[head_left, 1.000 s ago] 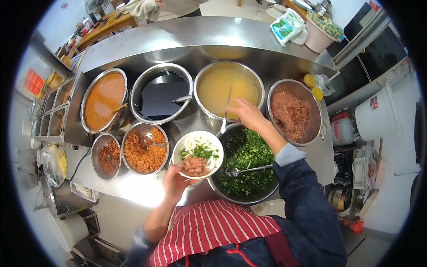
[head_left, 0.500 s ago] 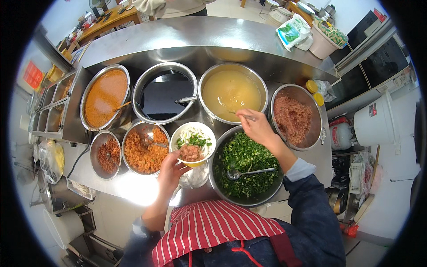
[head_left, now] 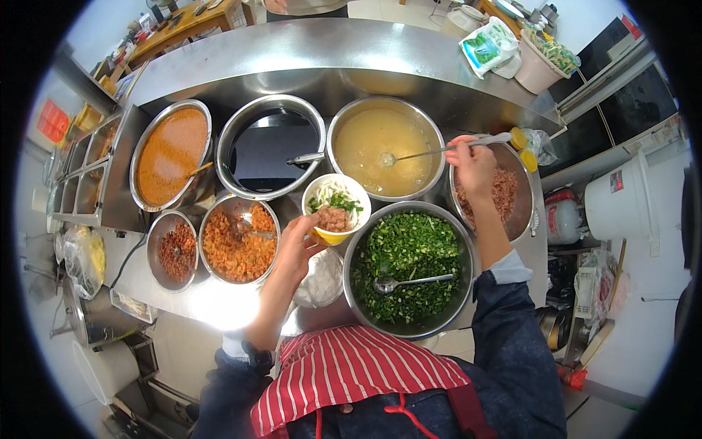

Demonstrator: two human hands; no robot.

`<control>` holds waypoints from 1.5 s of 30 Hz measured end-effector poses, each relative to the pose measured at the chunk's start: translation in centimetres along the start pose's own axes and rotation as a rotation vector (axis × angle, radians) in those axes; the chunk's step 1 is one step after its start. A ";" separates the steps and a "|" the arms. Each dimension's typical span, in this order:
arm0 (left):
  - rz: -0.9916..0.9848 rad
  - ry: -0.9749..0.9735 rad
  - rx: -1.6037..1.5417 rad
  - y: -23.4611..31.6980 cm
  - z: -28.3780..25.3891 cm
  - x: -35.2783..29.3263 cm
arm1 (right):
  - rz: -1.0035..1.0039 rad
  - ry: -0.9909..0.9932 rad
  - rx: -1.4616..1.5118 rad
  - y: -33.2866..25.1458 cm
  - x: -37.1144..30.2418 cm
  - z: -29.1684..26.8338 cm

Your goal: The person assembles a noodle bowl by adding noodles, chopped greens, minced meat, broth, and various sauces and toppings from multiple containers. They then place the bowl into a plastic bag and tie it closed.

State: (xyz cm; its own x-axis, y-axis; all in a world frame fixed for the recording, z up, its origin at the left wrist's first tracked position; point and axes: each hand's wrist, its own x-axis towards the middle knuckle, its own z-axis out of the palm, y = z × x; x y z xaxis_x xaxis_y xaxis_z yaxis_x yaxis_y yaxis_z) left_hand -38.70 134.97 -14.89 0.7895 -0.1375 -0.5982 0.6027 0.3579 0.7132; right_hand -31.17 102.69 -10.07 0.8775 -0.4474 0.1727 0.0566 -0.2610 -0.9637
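My left hand (head_left: 294, 247) is closed round a paper bowl (head_left: 335, 238) with a yellow lower wall. White strips, chopped greens and a lump of pinkish minced meat (head_left: 333, 219) lie inside it. My right hand (head_left: 472, 165) grips the long metal handle of a spoon (head_left: 424, 154). The spoon's head is over the steel basin (head_left: 441, 173) of cloudy yellowish liquid, with some of the liquid apparently in it. My wrist crosses above a basin of minced meat (head_left: 506, 192). Below the paper bowl sits a whitish, plastic-looking round thing (head_left: 319, 281), partly hidden by my left hand.
Chopped greens (head_left: 409, 245) with a spoon fill a near basin. Dark liquid (head_left: 274, 152), orange sauce (head_left: 173, 157), orange chopped food (head_left: 238, 249) and peanut-like bits (head_left: 178, 252) stand leftward. A raised steel ledge (head_left: 314, 55) runs behind; a person (head_left: 307, 9) stands beyond it.
My right hand has moved right and up, lifting the spoon's head into sight over the yellowish liquid. My left hand has brought the paper bowl right and up, closer to that basin.
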 end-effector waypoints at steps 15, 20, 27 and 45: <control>0.002 -0.021 -0.028 -0.5 1.3 1.4 | -0.390 -0.108 -0.138 -5.1 -4.8 0.8; -0.022 0.018 -0.009 -1.0 0.6 1.7 | -0.275 -0.064 -0.202 -0.3 -2.6 0.7; -0.001 0.005 -0.035 -1.6 1.1 2.2 | -0.030 -0.149 0.169 -7.7 -6.0 -2.9; 0.014 0.000 -0.324 -1.9 -10.5 -11.0 | -0.840 -0.589 -0.880 3.5 -6.6 7.2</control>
State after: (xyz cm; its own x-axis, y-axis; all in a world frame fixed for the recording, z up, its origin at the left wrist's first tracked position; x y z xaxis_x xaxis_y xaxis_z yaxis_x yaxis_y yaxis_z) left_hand -49.75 145.49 -13.55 0.7973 -0.1303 -0.5894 0.5235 0.6354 0.5677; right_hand -33.38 110.88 -16.02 0.8134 0.4896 0.3142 0.5463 -0.8285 -0.1231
